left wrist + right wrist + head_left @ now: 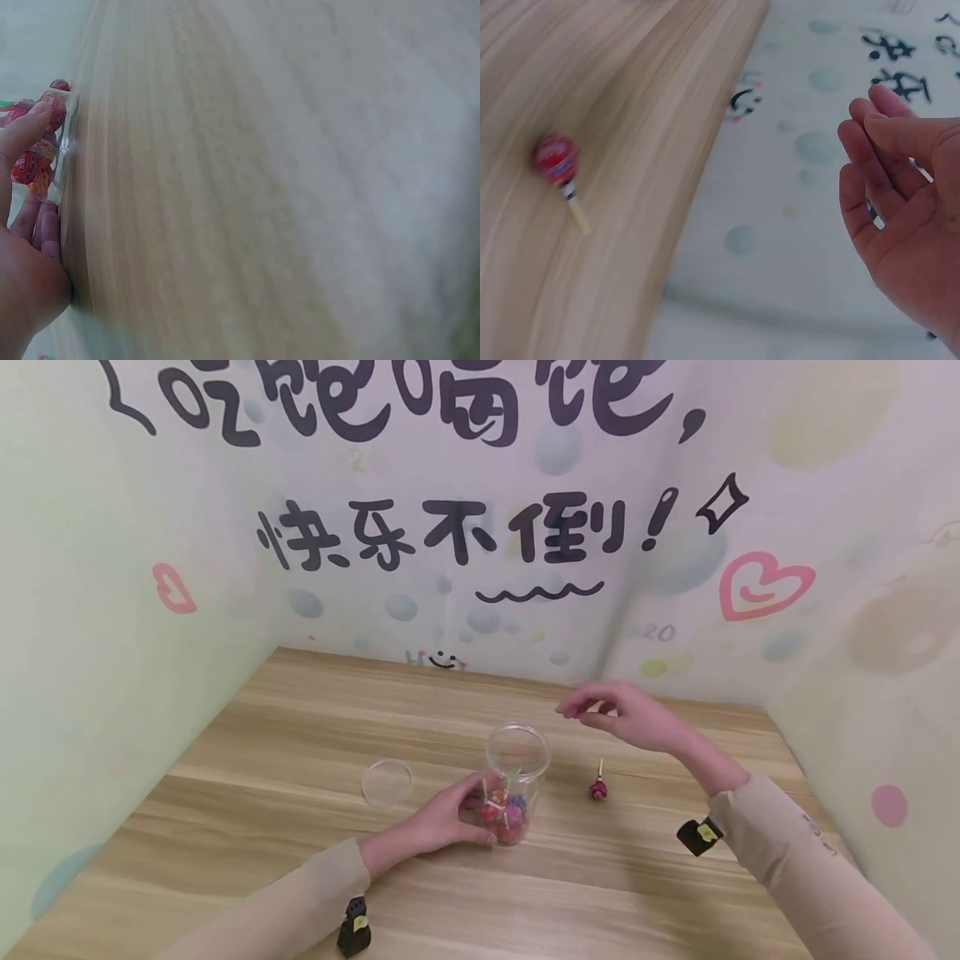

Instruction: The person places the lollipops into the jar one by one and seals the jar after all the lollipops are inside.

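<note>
A clear plastic jar (531, 789) without its lid stands upright on the table, with several wrapped lollipops (504, 814) in its lower part. My left hand (446, 818) grips the jar from its left side, thumb in front and fingers partly hidden behind. The left wrist view shows the thumb of this left hand (30, 255) against the jar wall. Above the table, beyond the jar to the right, my right hand (637, 717) hovers with loosely bent fingers and nothing in them. One red-wrapped lollipop (597, 789) lies on the table between the jar and my right forearm.
A round clear lid (387, 782) lies flat to the left of the jar. The wooden table (300, 727) meets a printed wall (420, 610) at the back and walls on both sides. Each wrist carries a small black camera (699, 837).
</note>
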Action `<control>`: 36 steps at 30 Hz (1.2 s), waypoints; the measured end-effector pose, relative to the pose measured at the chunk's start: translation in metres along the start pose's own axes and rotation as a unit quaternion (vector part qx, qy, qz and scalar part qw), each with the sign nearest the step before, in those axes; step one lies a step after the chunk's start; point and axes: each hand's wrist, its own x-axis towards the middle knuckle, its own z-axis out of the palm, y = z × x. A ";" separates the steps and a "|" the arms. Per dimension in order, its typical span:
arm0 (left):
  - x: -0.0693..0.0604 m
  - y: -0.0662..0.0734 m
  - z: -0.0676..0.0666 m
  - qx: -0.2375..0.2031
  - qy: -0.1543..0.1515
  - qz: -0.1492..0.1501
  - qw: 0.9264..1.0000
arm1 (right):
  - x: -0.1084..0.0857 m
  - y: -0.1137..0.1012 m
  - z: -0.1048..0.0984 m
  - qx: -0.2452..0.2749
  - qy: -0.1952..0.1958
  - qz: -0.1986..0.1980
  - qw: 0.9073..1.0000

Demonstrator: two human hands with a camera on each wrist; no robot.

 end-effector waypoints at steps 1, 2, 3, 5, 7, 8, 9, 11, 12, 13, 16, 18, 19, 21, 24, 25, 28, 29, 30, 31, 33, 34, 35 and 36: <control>0.000 0.000 0.000 0.000 0.000 0.000 1.000 | -0.002 0.007 0.000 0.001 0.000 0.006 1.000; 0.000 0.000 0.000 0.001 -0.001 0.000 1.000 | -0.005 0.013 0.001 0.000 0.000 0.011 1.000; 0.000 0.000 0.000 0.001 -0.001 0.000 1.000 | -0.007 0.019 0.001 -0.002 0.000 0.015 1.000; 0.000 0.000 -0.001 0.000 -0.002 0.000 1.000 | -0.012 0.030 0.004 -0.007 0.000 0.019 1.000; 0.000 0.000 -0.001 -0.002 -0.003 0.000 1.000 | -0.016 0.042 0.007 -0.013 0.001 0.019 1.000; 0.000 0.001 -0.001 -0.002 -0.003 0.000 1.000 | -0.017 0.047 0.009 -0.013 0.001 0.019 1.000; 0.000 0.001 -0.001 -0.002 -0.003 -0.001 1.000 | -0.019 0.053 0.011 -0.010 0.001 0.019 1.000; 0.001 0.001 -0.001 0.000 -0.002 0.000 1.000 | -0.023 0.065 0.015 -0.003 -0.001 0.021 1.000; 0.002 0.001 -0.001 0.002 -0.001 0.000 1.000 | -0.025 0.071 0.018 0.002 -0.002 0.023 1.000; 0.002 0.001 -0.001 0.004 0.000 0.000 1.000 | -0.027 0.076 0.020 0.009 -0.004 0.025 1.000; 0.002 0.002 -0.001 0.004 0.001 0.000 1.000 | -0.033 0.090 0.028 0.023 -0.011 0.029 0.999; 0.002 0.002 -0.001 0.002 -0.001 0.001 1.000 | -0.037 0.097 0.034 0.026 -0.016 0.028 0.999; 0.002 0.002 -0.001 0.001 -0.002 0.001 1.000 | -0.039 0.099 0.036 0.028 -0.018 0.025 0.999; 0.001 0.003 -0.001 0.001 -0.002 0.001 1.000 | -0.042 0.101 0.041 0.028 -0.021 0.020 0.999; 0.001 0.002 -0.001 0.002 -0.001 0.001 1.000 | -0.045 0.103 0.046 0.036 -0.026 0.020 0.999; 0.001 0.002 -0.001 0.004 0.001 0.002 1.000 | -0.046 0.104 0.048 0.041 -0.029 0.020 0.999; 0.000 0.000 0.001 0.009 0.003 -0.003 1.000 | -0.050 0.106 0.053 0.045 -0.039 0.033 0.998; -0.001 -0.001 0.001 0.010 0.003 -0.004 1.000 | -0.052 0.108 0.055 0.047 -0.042 0.033 0.997; -0.001 -0.001 0.002 0.010 0.002 -0.004 1.000 | -0.053 0.109 0.056 0.047 -0.045 0.035 0.997; -0.001 -0.002 0.002 0.011 0.002 -0.004 1.000 | -0.054 0.110 0.058 0.047 -0.048 0.038 0.997; -0.001 -0.002 0.003 0.005 0.000 -0.001 1.000 | -0.056 0.112 0.060 0.050 -0.051 0.040 0.997; -0.001 -0.002 0.002 0.001 0.001 0.001 1.000 | -0.056 0.113 0.060 0.054 -0.051 0.040 0.996; 0.000 -0.002 0.002 0.000 0.002 0.002 1.000 | -0.056 0.114 0.061 0.058 -0.050 0.036 0.996; 0.000 -0.001 0.002 -0.002 0.003 0.003 1.000 | -0.056 0.114 0.061 0.061 -0.051 0.036 0.996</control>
